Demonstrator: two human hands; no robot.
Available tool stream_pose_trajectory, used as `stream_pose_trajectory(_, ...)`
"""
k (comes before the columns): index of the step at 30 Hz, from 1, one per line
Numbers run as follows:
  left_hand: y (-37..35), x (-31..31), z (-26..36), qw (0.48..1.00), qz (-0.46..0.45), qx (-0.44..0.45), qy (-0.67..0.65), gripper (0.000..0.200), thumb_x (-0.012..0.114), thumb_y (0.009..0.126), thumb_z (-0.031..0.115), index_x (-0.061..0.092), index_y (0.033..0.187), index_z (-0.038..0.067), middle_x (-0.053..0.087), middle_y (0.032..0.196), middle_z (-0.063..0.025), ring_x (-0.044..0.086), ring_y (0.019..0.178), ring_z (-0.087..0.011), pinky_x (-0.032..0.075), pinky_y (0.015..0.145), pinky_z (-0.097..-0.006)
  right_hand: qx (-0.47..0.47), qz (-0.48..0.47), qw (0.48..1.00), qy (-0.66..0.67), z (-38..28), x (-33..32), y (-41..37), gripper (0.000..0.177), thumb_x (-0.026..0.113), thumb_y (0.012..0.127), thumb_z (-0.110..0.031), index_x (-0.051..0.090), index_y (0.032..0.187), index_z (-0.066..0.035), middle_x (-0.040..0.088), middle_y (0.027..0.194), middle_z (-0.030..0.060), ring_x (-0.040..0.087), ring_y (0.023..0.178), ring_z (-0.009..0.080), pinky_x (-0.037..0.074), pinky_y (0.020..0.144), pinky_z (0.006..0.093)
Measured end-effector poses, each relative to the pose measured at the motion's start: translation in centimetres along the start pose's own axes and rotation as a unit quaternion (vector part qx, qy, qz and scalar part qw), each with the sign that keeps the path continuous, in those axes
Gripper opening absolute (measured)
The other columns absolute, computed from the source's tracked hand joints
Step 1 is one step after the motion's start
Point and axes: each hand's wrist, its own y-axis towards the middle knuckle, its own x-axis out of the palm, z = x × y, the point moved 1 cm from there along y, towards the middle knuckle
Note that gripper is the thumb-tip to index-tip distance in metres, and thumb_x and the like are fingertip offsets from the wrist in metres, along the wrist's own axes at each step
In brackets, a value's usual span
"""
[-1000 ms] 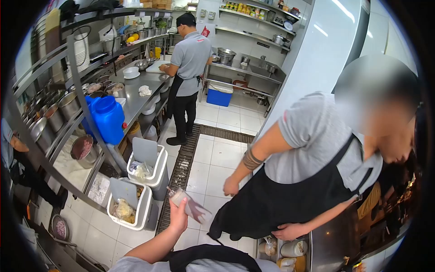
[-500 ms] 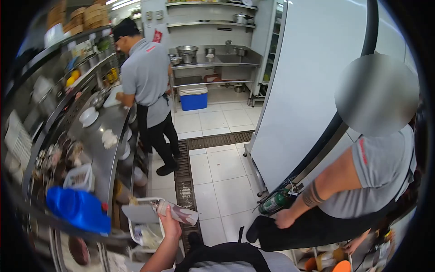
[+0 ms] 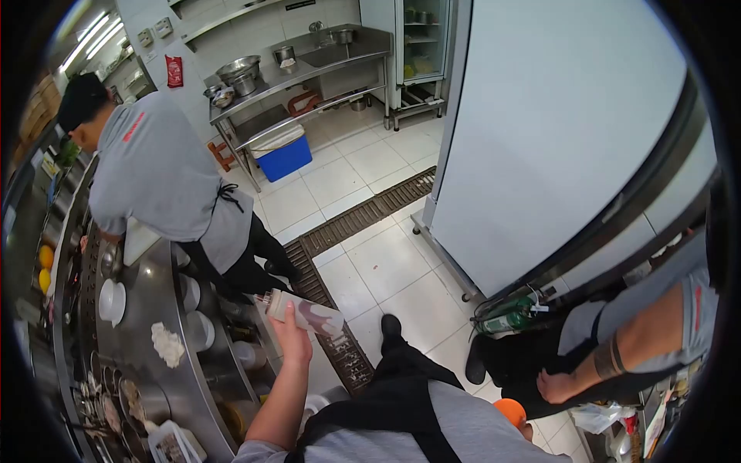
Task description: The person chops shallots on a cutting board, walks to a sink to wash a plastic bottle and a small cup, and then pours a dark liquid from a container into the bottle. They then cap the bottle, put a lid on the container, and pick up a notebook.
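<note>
My left hand (image 3: 292,341) is wrapped round a clear squeeze bottle (image 3: 309,315), its thumb along the side. The bottle lies tilted almost level, with a dark reddish-brown sauce smeared inside. Its nozzle end points left, towards the steel counter (image 3: 147,282). At my right side, a bright orange round object (image 3: 510,412) shows beside my clothing. A small patch of my right hand (image 3: 527,431) appears at its edge; most of that hand is hidden behind the object and my body.
A co-worker in a grey shirt (image 3: 158,154) leans over the counter at left. Another person's arm (image 3: 617,359) is close on the right, near a green cylinder (image 3: 505,318). A white bowl (image 3: 112,301) and white powder (image 3: 167,345) lie on the counter. A floor drain (image 3: 363,208) crosses the tiles.
My view has turned and moved forward, bringing the counter and co-worker closer. The squeeze bottle stays in my left hand. The blue jug has left view; the orange object is now beside me.
</note>
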Motion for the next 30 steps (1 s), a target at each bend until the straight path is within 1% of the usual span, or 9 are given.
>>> stream_pose_trajectory(5, 10.1, 3.0, -3.4, 1.000, 0.017, -0.002, 0.026, 0.055, 0.063, 0.096, 0.014, 0.031, 0.141, 0.009, 0.049, 0.131, -0.0098, 0.052, 0.118, -0.0214, 0.042, 0.102, -0.0378, -0.087, -0.019, 0.996, 0.030, -17.9, 7.0, 1.6, 0.046, 0.045, 0.103, -0.041, 0.057, 0.104, 0.003, 0.063, 0.095, 0.0179, 0.066, 0.091, 0.0301, 0.055, 0.077, 0.0418)
stream_pose_trajectory(6, 12.2, 2.9, -4.0, 0.996, 0.024, -0.018, 0.079, 0.051, 0.061, 0.097, 0.013, 0.033, 0.140, 0.011, 0.051, 0.128, -0.0082, 0.053, 0.116, -0.0210, 0.043, 0.101, -0.0375, -0.176, 0.020, 0.984, -0.016, -21.4, 8.8, 3.9, 0.045, 0.045, 0.103, -0.040, 0.057, 0.100, 0.003, 0.062, 0.091, 0.0200, 0.066, 0.089, 0.0318, 0.052, 0.074, 0.0427)
stream_pose_trajectory(9, 16.9, 3.1, -4.6, 0.985, 0.049, -0.042, 0.157, 0.052, 0.064, 0.095, 0.013, 0.034, 0.138, 0.009, 0.051, 0.126, -0.0093, 0.053, 0.115, -0.0216, 0.043, 0.100, -0.0372, -0.399, 0.036, 0.916, -0.025, -35.4, 12.1, 8.5, 0.042, 0.047, 0.103, -0.036, 0.055, 0.097, 0.004, 0.062, 0.087, 0.0264, 0.064, 0.082, 0.0381, 0.047, 0.070, 0.0445)
stream_pose_trajectory(13, 24.3, 6.1, -4.7, 0.968, 0.089, -0.041, 0.231, 0.057, 0.070, 0.090, 0.013, 0.034, 0.134, 0.007, 0.052, 0.123, -0.0113, 0.053, 0.113, -0.0223, 0.042, 0.100, -0.0363, -0.524, 0.015, 0.851, -0.024, -59.0, 16.6, 6.8, 0.036, 0.050, 0.102, -0.031, 0.055, 0.094, 0.004, 0.063, 0.083, 0.0251, 0.063, 0.079, 0.0401, 0.048, 0.071, 0.0454)
stream_pose_trajectory(15, 28.5, 8.5, -4.6, 0.969, 0.105, -0.033, 0.221, 0.058, 0.072, 0.089, 0.012, 0.035, 0.133, 0.007, 0.052, 0.123, -0.0115, 0.053, 0.113, -0.0216, 0.042, 0.100, -0.0363, -0.599, -0.013, 0.801, -0.013, -70.2, 19.0, 3.9, 0.032, 0.047, 0.103, -0.027, 0.053, 0.093, 0.003, 0.061, 0.081, 0.0231, 0.060, 0.074, 0.0335, 0.048, 0.070, 0.0425)
stream_pose_trajectory(19, 39.6, 11.0, -6.3, 0.970, 0.095, -0.005, 0.222, 0.052, 0.067, 0.092, 0.013, 0.036, 0.134, 0.007, 0.051, 0.126, -0.0119, 0.051, 0.116, -0.0212, 0.041, 0.101, -0.0353, -0.615, -0.030, 0.788, 0.023, -87.4, 25.7, 0.5, 0.033, 0.044, 0.105, -0.028, 0.054, 0.095, 0.002, 0.062, 0.081, 0.0161, 0.060, 0.075, 0.0259, 0.049, 0.071, 0.0387)
stream_pose_trajectory(23, 54.1, 15.5, -8.0, 0.984, 0.107, 0.052, 0.133, 0.041, 0.046, 0.105, 0.025, 0.033, 0.142, 0.012, 0.049, 0.131, -0.0106, 0.048, 0.119, -0.0218, 0.038, 0.104, -0.0356, -0.535, -0.134, 0.812, 0.192, -99.3, 31.8, -2.5, 0.039, 0.040, 0.107, -0.035, 0.056, 0.113, 0.000, 0.063, 0.095, 0.0048, 0.060, 0.081, 0.0165, 0.050, 0.076, 0.0308)
stream_pose_trajectory(25, 60.7, 18.8, -6.9, 0.995, 0.074, -0.011, 0.072, 0.039, 0.044, 0.105, 0.024, 0.036, 0.141, 0.011, 0.049, 0.132, -0.0102, 0.048, 0.121, -0.0217, 0.037, 0.106, -0.0354, -0.387, -0.258, 0.825, 0.321, -103.9, 33.1, -4.8, 0.042, 0.041, 0.107, -0.036, 0.054, 0.122, 0.002, 0.063, 0.105, 0.0082, 0.060, 0.095, 0.0160, 0.049, 0.084, 0.0305)
stream_pose_trajectory(30, 76.7, 28.2, -4.4, 0.994, 0.003, 0.011, 0.112, 0.040, 0.049, 0.102, 0.016, 0.038, 0.140, 0.009, 0.050, 0.133, -0.0095, 0.048, 0.122, -0.0203, 0.037, 0.107, -0.0345, -0.480, -0.095, 0.837, 0.246, -117.2, 34.7, -7.4, 0.040, 0.045, 0.106, -0.034, 0.057, 0.093, 0.001, 0.057, 0.083, 0.0052, 0.048, 0.074, 0.0127, 0.044, 0.065, 0.0313)
